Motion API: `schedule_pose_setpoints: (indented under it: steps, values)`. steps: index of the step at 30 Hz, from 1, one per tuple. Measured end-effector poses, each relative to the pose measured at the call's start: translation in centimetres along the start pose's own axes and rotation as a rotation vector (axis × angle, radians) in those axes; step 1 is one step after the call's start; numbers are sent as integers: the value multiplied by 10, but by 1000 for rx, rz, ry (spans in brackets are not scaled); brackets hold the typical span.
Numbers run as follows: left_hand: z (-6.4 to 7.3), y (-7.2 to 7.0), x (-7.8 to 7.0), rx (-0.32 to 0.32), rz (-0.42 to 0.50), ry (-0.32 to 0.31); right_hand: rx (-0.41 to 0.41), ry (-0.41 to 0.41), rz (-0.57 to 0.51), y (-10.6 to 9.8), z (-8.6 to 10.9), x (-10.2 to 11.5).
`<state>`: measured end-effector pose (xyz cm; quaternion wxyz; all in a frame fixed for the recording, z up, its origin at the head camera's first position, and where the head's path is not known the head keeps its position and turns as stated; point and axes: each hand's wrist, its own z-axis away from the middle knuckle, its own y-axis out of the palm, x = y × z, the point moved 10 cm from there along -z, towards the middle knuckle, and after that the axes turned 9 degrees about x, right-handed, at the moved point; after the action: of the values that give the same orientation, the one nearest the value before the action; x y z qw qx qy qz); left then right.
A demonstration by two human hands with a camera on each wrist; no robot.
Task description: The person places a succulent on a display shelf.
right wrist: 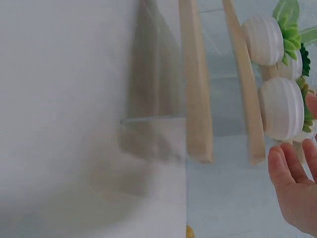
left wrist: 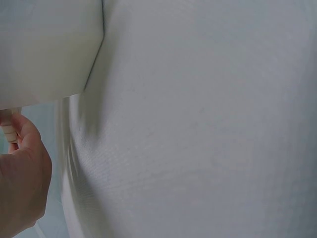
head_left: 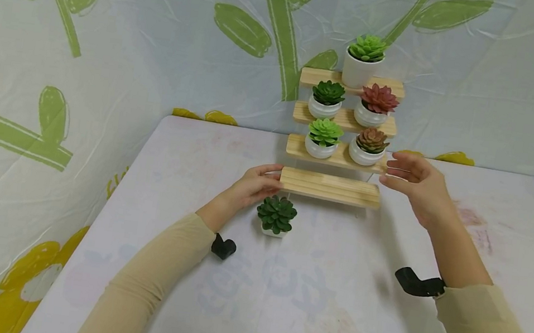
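Observation:
A tiered wooden plant stand (head_left: 330, 189) with clear supports stands at the back of the table, its lowest plank bare. My left hand (head_left: 255, 186) pinches the left end of that plank; the left wrist view shows this hand (left wrist: 25, 173) at its edge. At the right end of the plank above, my right hand (head_left: 421, 187) has its fingers spread loosely. In the right wrist view, its fingers (right wrist: 280, 166) lie beside a white pot (right wrist: 281, 108), apparently holding nothing. A dark green succulent (head_left: 276, 214) in a white pot sits on the table before the stand.
Higher planks bear several potted succulents: a bright green one (head_left: 324, 132), a brown one (head_left: 371, 141), a dark green one (head_left: 328, 93), a red one (head_left: 379, 98) and another green one (head_left: 367, 49) on top. A leaf-printed cloth (head_left: 163, 34) hangs behind.

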<state>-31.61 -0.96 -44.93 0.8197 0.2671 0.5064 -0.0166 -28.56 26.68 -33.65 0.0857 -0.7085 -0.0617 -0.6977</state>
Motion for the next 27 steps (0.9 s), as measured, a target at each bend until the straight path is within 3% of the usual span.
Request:
schedule_pose_setpoints:
  steps: [8,11,15,22,27]
  values:
    - [-1,0,0,-6,1,0,98,-88,-124,19,11,0]
    - [-1,0,1,-9,4,-2,139,-95,-107,27,15,-1]
    - [0,0,1,-10,11,-2,219,-86,-35,42,20,-4]
    - [0,0,1,-2,7,-1,364,-73,237,74,26,-12]
    - [0,0,1,0,4,-2,436,-42,281,99,25,-28]
